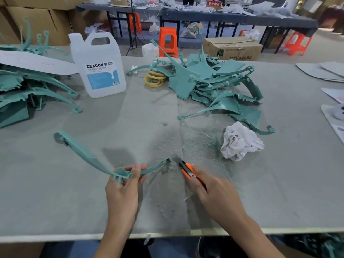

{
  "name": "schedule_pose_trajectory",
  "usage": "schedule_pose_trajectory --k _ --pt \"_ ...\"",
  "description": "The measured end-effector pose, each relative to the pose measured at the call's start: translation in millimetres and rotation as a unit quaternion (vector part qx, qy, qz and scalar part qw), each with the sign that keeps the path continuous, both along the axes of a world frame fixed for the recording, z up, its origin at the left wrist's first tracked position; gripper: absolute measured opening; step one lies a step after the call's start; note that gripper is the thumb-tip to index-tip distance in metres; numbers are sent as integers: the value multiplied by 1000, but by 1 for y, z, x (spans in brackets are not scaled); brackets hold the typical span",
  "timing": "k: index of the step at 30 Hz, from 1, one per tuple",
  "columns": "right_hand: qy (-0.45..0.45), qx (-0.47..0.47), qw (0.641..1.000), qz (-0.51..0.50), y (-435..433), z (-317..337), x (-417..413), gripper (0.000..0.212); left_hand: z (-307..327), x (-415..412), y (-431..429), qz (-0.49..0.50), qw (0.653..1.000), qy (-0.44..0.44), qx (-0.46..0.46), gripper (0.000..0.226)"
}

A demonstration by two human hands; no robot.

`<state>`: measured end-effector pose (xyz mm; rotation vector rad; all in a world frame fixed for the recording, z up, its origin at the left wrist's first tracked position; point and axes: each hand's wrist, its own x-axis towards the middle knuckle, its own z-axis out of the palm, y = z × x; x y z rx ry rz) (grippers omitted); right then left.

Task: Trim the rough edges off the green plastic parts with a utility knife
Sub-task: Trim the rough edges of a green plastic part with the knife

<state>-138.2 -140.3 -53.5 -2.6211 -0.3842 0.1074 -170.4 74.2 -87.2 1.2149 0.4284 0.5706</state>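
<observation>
**Desk:** What is in the worker's hands?

**Photographer:** A long, curved green plastic part, held above a grey worktable. The left hand is closed around it near a small bracket at mid-length, thumb and fingers pinching the strip. One end sweeps away up and to the left of that hand; the other curves right, ending just short of the knife.

**Desk:** And the knife?

**Photographer:** An orange utility knife, gripped tight in the right hand. Its blade points up and left toward the part's near tip. Whether blade and plastic touch cannot be told.

**Desk:** What lies around the hands?

**Photographer:** Fine green shavings dust the table just beyond the right hand. Past them, to the right, sits a crumpled white rag. Further out from the right hand is a tangled pile of green parts, with yellow rings beside it. Well beyond the left hand stands a clear jug labelled DEXCON, and to its far left a second heap of green pieces.

**Desk:** Background?

**Photographer:** Orange stools, a cardboard box and long dark tables strewn with bags.
</observation>
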Motion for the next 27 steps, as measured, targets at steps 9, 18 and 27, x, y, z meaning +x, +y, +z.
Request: schedule_pose_trajectory --k 9,18,27 --pt "37 21 999 5 9 1 -11 45 -1 -4 -3 14 999 12 42 16" --pt "53 47 997 15 22 10 -18 44 -2 -3 -4 21 999 23 44 17" --pt "46 0 999 -10 18 5 -19 45 -1 -5 -5 18 998 9 53 13"
